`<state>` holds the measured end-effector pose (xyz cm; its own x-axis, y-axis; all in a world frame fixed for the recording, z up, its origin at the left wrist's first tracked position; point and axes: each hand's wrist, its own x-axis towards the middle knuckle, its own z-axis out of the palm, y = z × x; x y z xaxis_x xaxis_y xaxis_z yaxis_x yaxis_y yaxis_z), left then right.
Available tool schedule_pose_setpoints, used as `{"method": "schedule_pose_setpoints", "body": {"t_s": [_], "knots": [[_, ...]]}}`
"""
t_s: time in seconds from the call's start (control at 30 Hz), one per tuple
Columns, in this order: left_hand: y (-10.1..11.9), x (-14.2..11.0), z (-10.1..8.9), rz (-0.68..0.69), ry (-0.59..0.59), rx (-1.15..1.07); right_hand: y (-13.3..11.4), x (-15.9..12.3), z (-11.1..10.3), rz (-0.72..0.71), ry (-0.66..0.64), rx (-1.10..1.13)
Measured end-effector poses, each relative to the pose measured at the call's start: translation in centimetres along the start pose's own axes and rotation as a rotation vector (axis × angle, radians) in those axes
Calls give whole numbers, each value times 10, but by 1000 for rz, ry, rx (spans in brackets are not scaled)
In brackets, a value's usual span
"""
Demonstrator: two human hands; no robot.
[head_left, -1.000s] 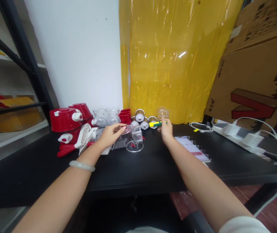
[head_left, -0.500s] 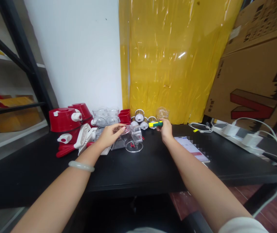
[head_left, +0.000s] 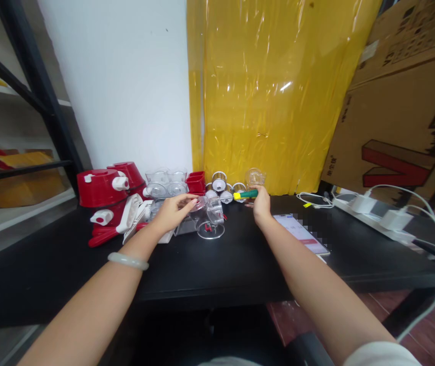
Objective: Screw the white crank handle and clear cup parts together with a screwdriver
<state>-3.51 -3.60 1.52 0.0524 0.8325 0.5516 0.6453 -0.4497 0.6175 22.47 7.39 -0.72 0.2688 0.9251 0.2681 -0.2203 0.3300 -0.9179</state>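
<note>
My left hand [head_left: 174, 213] is closed on a clear plastic part [head_left: 214, 211] with a rounded body and a wide round rim. Small red pieces show through its rim, which is near the tabletop. In my right hand [head_left: 261, 204] is a screwdriver [head_left: 246, 194] with a green and yellow handle, held level. Its thin shaft points left at the clear part; whether the tip touches it, I cannot tell. Behind the hands several metal-and-white cylinders [head_left: 219, 181] are stacked, next to red square cups [head_left: 195, 182].
Red housings with white knobs [head_left: 100, 188], white handle pieces [head_left: 131, 213] and clear cups [head_left: 158, 189] crowd the left. A phone [head_left: 300, 234] lies right of my right hand. Beyond it are a power strip [head_left: 373, 218] with white cables and a large cardboard box [head_left: 396, 112].
The screwdriver handle has turned slightly in my right hand, with the fingers shifting a little. My left hand and the clear part stay in place.
</note>
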Motion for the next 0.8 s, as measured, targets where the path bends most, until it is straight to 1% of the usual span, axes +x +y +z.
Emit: {"method": "schedule_pose_setpoints", "body": {"t_s": [0.27,0.6,0.7,0.8], "knots": [[0,1,1,-5,8,-4,0,2,2,1,9,25],[-2,0,-1,1,3,17,3,1,1,-99,-14,-34],[-3,0,0,-3,-3,12,3,1,1,-72,-19,-43],[-4,0,0,5,-11,16,1,0,1,-36,-34,20]]}}
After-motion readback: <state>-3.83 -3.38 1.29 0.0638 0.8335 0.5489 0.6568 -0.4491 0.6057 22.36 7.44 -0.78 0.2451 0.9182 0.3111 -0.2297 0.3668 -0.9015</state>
